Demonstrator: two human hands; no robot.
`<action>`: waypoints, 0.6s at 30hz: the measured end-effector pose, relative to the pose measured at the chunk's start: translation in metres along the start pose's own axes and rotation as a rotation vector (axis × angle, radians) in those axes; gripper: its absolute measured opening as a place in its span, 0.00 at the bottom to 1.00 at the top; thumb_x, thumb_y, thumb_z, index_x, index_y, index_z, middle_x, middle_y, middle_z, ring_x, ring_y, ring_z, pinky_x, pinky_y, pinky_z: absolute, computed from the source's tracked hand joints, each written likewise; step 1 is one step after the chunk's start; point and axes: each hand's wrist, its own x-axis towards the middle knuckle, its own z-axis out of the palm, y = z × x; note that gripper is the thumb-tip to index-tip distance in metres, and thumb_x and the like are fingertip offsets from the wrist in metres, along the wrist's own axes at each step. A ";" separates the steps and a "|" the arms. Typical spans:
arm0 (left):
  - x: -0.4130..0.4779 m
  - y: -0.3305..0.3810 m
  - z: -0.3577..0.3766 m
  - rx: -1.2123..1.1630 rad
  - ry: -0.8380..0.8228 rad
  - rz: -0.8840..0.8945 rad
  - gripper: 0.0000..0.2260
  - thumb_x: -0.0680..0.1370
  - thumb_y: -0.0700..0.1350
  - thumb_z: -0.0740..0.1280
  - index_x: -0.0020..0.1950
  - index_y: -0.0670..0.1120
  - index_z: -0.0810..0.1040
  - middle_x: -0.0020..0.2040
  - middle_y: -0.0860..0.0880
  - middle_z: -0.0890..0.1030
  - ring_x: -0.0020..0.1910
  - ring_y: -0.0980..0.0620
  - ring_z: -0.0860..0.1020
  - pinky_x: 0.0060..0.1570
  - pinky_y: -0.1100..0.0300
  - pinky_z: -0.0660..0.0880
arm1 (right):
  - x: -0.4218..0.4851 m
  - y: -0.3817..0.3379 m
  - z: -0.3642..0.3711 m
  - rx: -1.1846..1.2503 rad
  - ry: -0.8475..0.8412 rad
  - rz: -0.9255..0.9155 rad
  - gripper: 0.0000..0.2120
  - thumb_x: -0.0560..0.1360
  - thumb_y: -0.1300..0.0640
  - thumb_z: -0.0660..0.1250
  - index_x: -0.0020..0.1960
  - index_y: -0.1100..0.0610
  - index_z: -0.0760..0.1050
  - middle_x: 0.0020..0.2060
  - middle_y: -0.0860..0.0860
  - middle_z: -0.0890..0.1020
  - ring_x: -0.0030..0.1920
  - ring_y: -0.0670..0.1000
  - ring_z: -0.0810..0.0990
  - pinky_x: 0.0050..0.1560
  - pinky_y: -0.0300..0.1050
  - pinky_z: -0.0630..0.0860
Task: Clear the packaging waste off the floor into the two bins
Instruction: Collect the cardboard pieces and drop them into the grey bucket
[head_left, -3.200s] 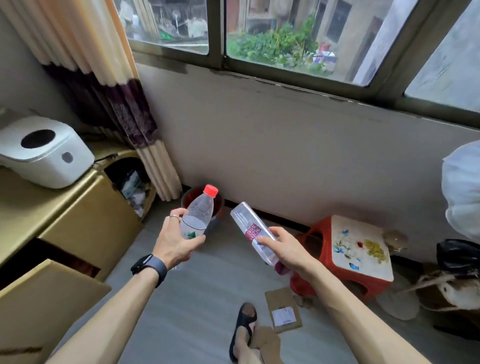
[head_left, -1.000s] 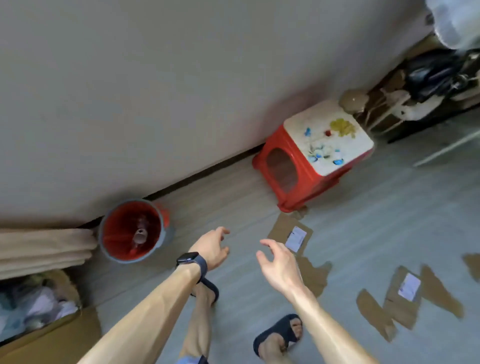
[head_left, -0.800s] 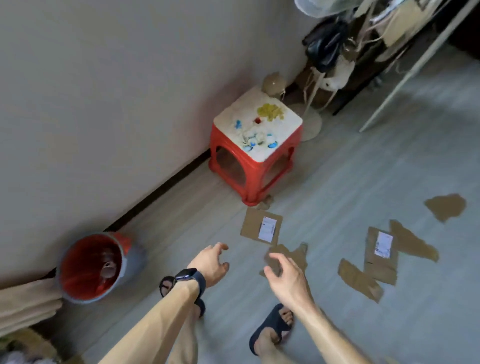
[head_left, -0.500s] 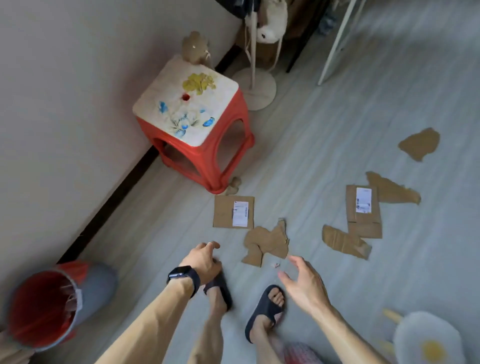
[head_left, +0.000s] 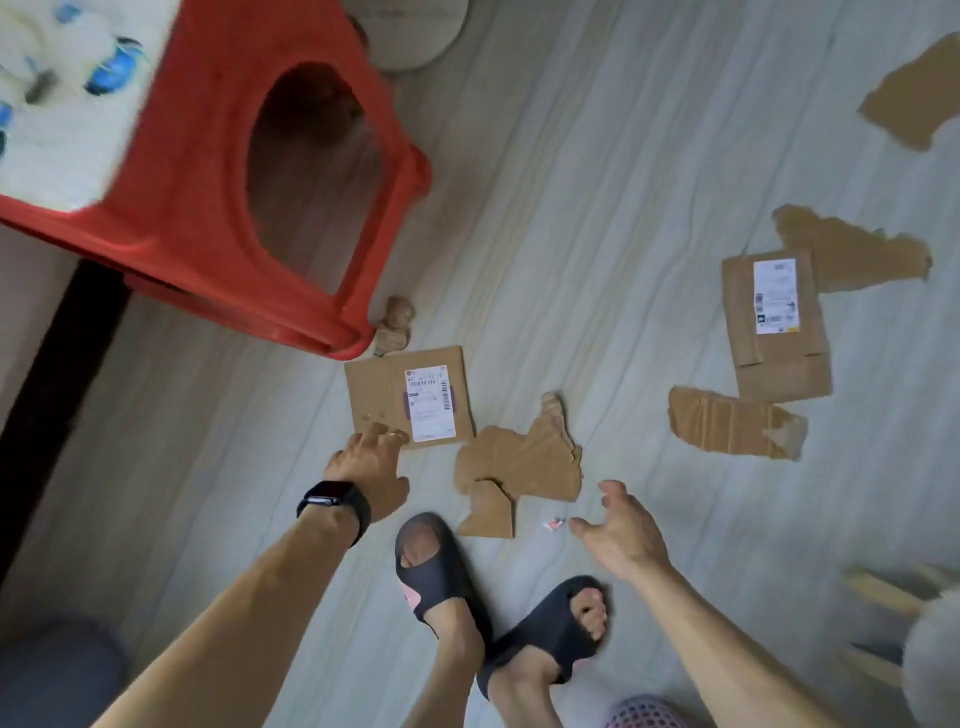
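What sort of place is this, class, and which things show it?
Probably a room at home: a red plastic stool on pale floorboards, slippers on bare feet, torn cardboard scattered about.

Matt brown cardboard piece (head_left: 382, 400) at the fingertips of the left hand (head_left: 369, 462) — smooth white paper label (head_left: 430, 404) beside them; glossy red plastic stool (head_left: 182, 218) beyond; pale wood-grain floor (head_left: 597, 234).

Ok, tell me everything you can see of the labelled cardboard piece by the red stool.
The cardboard is a flat, brown, roughly rectangular piece lying on the grey floor, just off the stool's corner. A white label with barcodes covers its right part. The left hand has its fingertips at its near left corner; a crumpled scrap sits at its far edge.
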 end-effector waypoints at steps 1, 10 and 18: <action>0.029 -0.001 0.010 0.024 0.021 0.010 0.29 0.76 0.50 0.66 0.76 0.52 0.63 0.76 0.49 0.60 0.72 0.45 0.65 0.70 0.50 0.67 | 0.028 0.005 0.013 0.003 0.005 0.015 0.38 0.73 0.44 0.73 0.76 0.55 0.60 0.71 0.56 0.72 0.69 0.59 0.73 0.66 0.52 0.72; 0.208 -0.008 0.038 0.257 0.262 0.101 0.40 0.75 0.56 0.71 0.80 0.51 0.52 0.80 0.45 0.49 0.79 0.40 0.51 0.76 0.44 0.54 | 0.184 -0.008 0.089 0.043 0.234 -0.012 0.47 0.66 0.37 0.77 0.74 0.53 0.57 0.71 0.57 0.61 0.68 0.63 0.66 0.58 0.57 0.76; 0.218 -0.010 0.053 0.291 0.302 0.010 0.30 0.74 0.59 0.73 0.69 0.46 0.71 0.68 0.40 0.67 0.67 0.37 0.67 0.63 0.42 0.69 | 0.200 0.000 0.094 0.018 0.416 -0.059 0.23 0.72 0.44 0.74 0.57 0.56 0.71 0.60 0.57 0.74 0.62 0.62 0.69 0.58 0.55 0.71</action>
